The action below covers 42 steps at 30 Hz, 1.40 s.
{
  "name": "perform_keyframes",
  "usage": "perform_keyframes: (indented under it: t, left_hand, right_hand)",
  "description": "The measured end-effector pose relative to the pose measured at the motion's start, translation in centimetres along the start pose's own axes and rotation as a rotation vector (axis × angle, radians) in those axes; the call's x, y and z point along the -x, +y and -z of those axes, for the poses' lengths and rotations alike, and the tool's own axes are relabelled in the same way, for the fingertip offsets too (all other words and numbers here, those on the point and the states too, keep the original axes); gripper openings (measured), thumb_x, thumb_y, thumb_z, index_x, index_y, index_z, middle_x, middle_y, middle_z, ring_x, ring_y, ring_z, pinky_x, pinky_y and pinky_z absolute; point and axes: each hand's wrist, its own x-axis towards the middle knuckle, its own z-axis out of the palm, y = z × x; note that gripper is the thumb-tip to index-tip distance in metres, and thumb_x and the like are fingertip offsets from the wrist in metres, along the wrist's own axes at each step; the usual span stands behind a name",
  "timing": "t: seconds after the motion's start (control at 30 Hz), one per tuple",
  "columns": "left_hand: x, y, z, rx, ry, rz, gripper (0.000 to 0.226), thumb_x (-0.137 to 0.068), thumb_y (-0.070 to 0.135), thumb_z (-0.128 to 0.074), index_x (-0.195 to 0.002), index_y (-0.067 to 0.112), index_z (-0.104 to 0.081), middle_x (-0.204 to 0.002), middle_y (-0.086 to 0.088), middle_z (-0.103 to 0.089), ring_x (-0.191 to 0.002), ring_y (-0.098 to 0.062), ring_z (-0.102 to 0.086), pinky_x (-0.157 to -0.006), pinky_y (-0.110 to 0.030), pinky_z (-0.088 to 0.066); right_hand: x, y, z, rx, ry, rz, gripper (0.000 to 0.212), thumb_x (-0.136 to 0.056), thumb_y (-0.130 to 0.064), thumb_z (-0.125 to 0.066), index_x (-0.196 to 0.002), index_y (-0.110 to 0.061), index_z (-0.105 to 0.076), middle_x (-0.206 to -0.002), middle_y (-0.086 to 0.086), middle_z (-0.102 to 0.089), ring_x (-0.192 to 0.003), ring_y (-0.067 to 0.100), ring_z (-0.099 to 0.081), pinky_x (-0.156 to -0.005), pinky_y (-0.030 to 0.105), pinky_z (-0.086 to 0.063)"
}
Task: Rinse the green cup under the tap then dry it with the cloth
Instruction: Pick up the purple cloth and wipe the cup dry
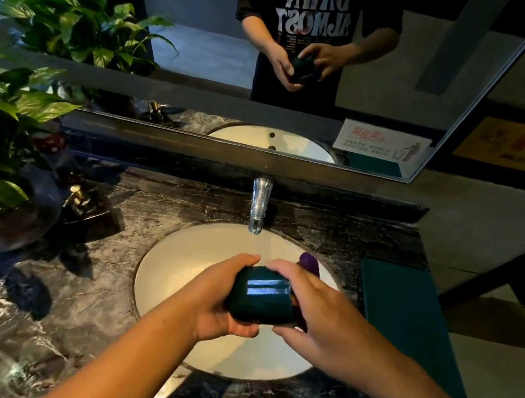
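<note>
The green cup (261, 294) was dark and glossy, with a pale reflection banding its side. It was tipped on its side, above the white sink basin (185, 255) and near of the tap (259, 205). The left hand (223, 298) gripped its left end with the fingers curled beneath. The right hand (313, 310) clasped its right end. A purple part (309, 262) showed beyond the right fingers; its nature could not be determined.

A teal cloth (407, 313) lay flat on the marble counter (35, 318), right of the basin.

In the mirror (202, 38) the shirt print read reversed, "DAWN" over "ALMOST". A white notice (380, 144) bore red characters, illegible. A pump dispenser (77, 198) and a leafy plant (3, 115) stood on the left.
</note>
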Motion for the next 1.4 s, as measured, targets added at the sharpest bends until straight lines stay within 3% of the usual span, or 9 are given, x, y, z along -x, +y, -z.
perform_keyframes:
  t: [0.13,0.3,0.43,0.57,0.77,0.9,1.13,1.27,1.4]
  left_hand:
    - [-0.5,-0.4,0.2,0.045,0.009,0.076,0.04,-0.092,0.049,-0.063,-0.102,0.011,-0.065,-0.078,-0.013,-0.069,-0.059,-0.025,-0.065,-0.043,-0.024,-0.048]
    - [-0.7,-1.0,-0.6,0.058,0.156,-0.187,0.032,-0.096,0.04,-0.056,-0.103,0.01,-0.063,-0.082,-0.013,-0.064,-0.062,-0.024,-0.061,-0.038,-0.021,-0.036]
    - [-1.3,-1.3,-0.6,-0.128,0.293,-0.459,0.024,-0.1,0.03,-0.05,-0.095,0.009,-0.06,-0.087,-0.015,-0.062,-0.07,-0.023,-0.061,-0.043,-0.025,-0.036]
    - [-1.5,-2.3,0.3,-0.466,0.379,-0.95,0.02,-0.096,0.033,-0.051,-0.09,0.02,-0.065,-0.08,0.005,-0.064,-0.075,-0.008,-0.061,-0.06,-0.026,-0.049]
    - [-1.2,-1.6,2.5,-0.936,0.161,-1.442,0.025,-0.094,0.028,-0.049,-0.105,0.011,-0.064,-0.095,0.001,-0.063,-0.088,-0.015,-0.062,-0.076,-0.024,-0.049]
    - [-1.6,-1.7,2.1,-0.762,0.18,-1.403,0.028,-0.094,0.03,-0.046,-0.104,0.011,-0.063,-0.095,0.0,-0.064,-0.088,-0.018,-0.062,-0.073,-0.03,-0.05]
    - [-2.2,-3.2,1.2,-0.443,0.384,-1.149,0.024,-0.094,0.039,-0.043,-0.102,0.027,-0.062,-0.092,0.013,-0.064,-0.088,-0.01,-0.061,-0.07,-0.023,-0.05]
    - [-2.0,-2.2,1.7,-0.153,0.377,-0.957,0.026,-0.091,0.034,-0.04,-0.093,0.022,-0.063,-0.08,0.011,-0.064,-0.073,-0.009,-0.061,-0.049,-0.028,-0.048]
    - [-1.4,-2.7,0.9,0.119,0.303,-0.705,0.023,-0.089,0.028,-0.048,-0.088,0.015,-0.067,-0.078,-0.008,-0.065,-0.068,-0.026,-0.058,-0.047,-0.032,-0.042]
  right_hand:
    - [-0.1,0.4,0.3,0.314,-0.065,0.179,0.101,-0.093,-0.023,-0.072,-0.155,-0.04,0.005,-0.131,0.0,-0.055,-0.107,0.02,-0.058,-0.09,0.024,-0.044]
    - [-0.9,0.6,-1.2,0.026,-0.033,-0.023,0.117,-0.095,-0.024,-0.071,-0.146,-0.062,0.027,-0.127,-0.004,-0.055,-0.106,0.013,-0.059,-0.086,0.019,-0.046]
    - [-1.2,0.2,-2.9,-0.47,0.056,-0.335,0.124,-0.084,-0.01,-0.08,-0.15,-0.063,0.01,-0.111,-0.01,-0.065,-0.098,0.005,-0.068,-0.081,0.017,-0.054]
    - [-1.0,0.5,-4.7,-1.14,0.119,-0.521,0.113,-0.063,0.01,-0.083,-0.154,-0.035,-0.032,-0.126,0.006,-0.068,-0.104,0.014,-0.072,-0.082,0.027,-0.058]
    - [0.5,0.4,-4.5,-1.823,-0.074,-0.384,0.076,-0.07,0.002,-0.086,-0.139,0.005,-0.054,-0.119,0.028,-0.067,-0.101,0.033,-0.07,-0.087,0.04,-0.059]
    - [0.9,1.0,-3.5,-1.758,0.031,-0.329,0.077,-0.076,-0.002,-0.082,-0.145,0.001,-0.049,-0.131,0.029,-0.063,-0.113,0.035,-0.068,-0.096,0.039,-0.057]
    - [1.9,1.1,-2.2,-1.307,0.33,-0.523,0.063,-0.068,-0.003,-0.073,-0.129,-0.018,-0.066,-0.113,0.014,-0.077,-0.095,0.024,-0.075,-0.073,0.03,-0.061]
    - [2.1,1.2,-2.8,-1.691,0.444,-0.585,0.043,-0.056,0.005,-0.075,-0.098,-0.003,-0.08,-0.101,0.024,-0.076,-0.08,0.03,-0.076,-0.074,0.041,-0.063]
    - [1.7,0.6,-5.3,-1.984,0.567,-0.78,0.036,-0.085,-0.008,-0.05,-0.101,0.001,-0.08,-0.106,0.026,-0.076,-0.078,0.036,-0.078,-0.081,0.048,-0.059]
